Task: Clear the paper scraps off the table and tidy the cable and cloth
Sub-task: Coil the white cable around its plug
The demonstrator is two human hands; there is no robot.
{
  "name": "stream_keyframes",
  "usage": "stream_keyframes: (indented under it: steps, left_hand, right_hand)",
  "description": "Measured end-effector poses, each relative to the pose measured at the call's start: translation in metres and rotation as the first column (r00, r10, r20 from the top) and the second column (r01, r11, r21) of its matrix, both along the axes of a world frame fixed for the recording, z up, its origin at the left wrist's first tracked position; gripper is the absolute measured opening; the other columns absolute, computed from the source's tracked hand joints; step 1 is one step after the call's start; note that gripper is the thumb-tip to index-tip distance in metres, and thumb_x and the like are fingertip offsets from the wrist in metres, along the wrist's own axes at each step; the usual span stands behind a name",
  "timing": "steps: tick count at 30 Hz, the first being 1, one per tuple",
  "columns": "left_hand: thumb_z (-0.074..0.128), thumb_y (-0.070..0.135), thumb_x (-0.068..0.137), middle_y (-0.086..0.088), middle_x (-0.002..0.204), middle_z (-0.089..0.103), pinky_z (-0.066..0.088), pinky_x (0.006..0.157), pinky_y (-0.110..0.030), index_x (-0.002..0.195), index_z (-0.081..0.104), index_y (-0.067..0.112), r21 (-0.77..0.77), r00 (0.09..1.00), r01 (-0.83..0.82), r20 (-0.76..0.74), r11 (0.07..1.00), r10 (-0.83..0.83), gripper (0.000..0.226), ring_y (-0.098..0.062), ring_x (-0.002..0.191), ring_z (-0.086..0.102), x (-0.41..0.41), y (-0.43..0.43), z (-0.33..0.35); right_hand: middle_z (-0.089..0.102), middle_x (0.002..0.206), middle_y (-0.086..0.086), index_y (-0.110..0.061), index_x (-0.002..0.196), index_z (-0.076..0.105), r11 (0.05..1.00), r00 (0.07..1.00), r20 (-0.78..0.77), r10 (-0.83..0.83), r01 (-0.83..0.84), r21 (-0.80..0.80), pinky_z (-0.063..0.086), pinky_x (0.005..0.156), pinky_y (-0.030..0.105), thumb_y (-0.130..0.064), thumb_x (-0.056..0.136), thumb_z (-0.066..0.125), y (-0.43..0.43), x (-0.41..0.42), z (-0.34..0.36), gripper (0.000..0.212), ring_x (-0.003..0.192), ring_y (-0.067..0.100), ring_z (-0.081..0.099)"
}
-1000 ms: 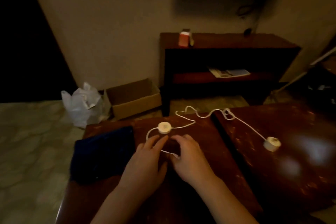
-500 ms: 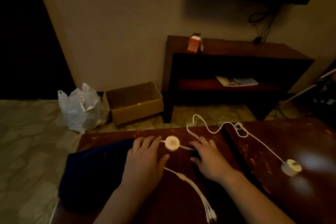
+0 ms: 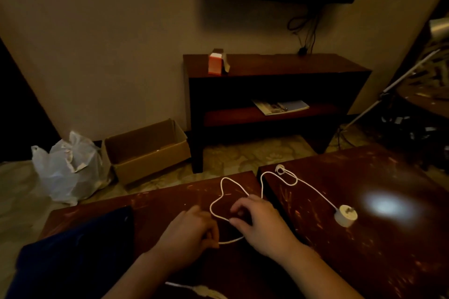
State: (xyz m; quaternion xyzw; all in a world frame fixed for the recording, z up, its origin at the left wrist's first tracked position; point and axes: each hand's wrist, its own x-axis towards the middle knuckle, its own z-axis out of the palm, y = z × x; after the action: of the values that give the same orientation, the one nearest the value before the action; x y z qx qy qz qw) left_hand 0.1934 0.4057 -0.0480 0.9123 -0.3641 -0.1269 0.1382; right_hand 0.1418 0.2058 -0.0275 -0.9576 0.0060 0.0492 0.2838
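Note:
A thin white cable [image 3: 224,181] loops across the dark wooden table [image 3: 245,272] and runs right to a round white puck [image 3: 345,215] on the adjoining table. My left hand [image 3: 188,233] has its fingers curled round the cable's near stretch. My right hand [image 3: 261,222] pinches the cable just to the right of it, fingers curled over the loop. The cable's split end [image 3: 194,290] pokes out at the bottom edge between my forearms. A dark blue cloth [image 3: 80,257] lies on the table's left part, close to my left forearm.
An open cardboard box [image 3: 148,150] and a white plastic bag [image 3: 69,168] sit on the floor beyond the table. A dark wooden console [image 3: 274,68] with a small orange box [image 3: 215,62] stands against the wall. A lamp stand leans at the right.
Both hands have drawn together and taken hold of the cable. The small round puck that lay between my hands is out of sight. The camera has tilted up a little.

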Motion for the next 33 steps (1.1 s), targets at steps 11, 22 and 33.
stream_keyframes:
  steps: [11, 22, 33]
  left_hand:
    - [0.050, 0.064, 0.085, 0.022, 0.149, 0.040, 0.037, 0.109, -0.033, 0.137, 0.044, 0.046, 0.112, 0.972, 0.044, 0.226, 0.993, -0.068, 0.055, -0.007, 0.137, 0.037, -0.002, 0.011, -0.024]
    - [0.043, 0.019, 0.103, 0.021, 0.133, 0.033, 0.037, 0.094, -0.015, 0.127, 0.037, 0.046, -0.100, 0.991, 0.127, 0.061, 0.987, -0.122, 0.037, 0.005, 0.114, 0.034, -0.014, 0.016, 0.001]
    - [0.046, 0.014, 0.103, 0.022, 0.109, 0.062, 0.057, 0.083, -0.030, 0.096, 0.055, 0.050, -0.552, 0.940, -0.324, -0.275, 0.768, 0.199, 0.038, -0.007, 0.100, 0.065, -0.033, 0.037, 0.020]
  right_hand:
    - [0.046, 0.106, -0.018, -0.035, 0.097, 0.064, 0.992, 0.988, -0.091, 0.124, -0.125, 0.003, 0.051, 0.085, 0.025, -0.028, 0.098, 0.061, 0.006, 0.006, -0.015, 0.008, 0.096, 0.002, 0.053]
    - [0.053, 0.131, -0.017, -0.042, 0.145, 0.040, 0.993, 0.974, -0.190, 0.121, -0.121, 0.014, 0.037, 0.106, 0.034, -0.049, 0.094, 0.061, 0.003, 0.021, -0.009, 0.056, 0.123, 0.007, 0.042]
    - [0.069, 0.113, 0.006, -0.026, 0.130, 0.050, 0.643, 0.855, -0.518, -0.009, 0.402, 0.652, 0.062, 0.080, 0.034, -0.027, 0.096, 0.066, 0.029, 0.025, 0.009, 0.038, 0.093, 0.021, 0.074]
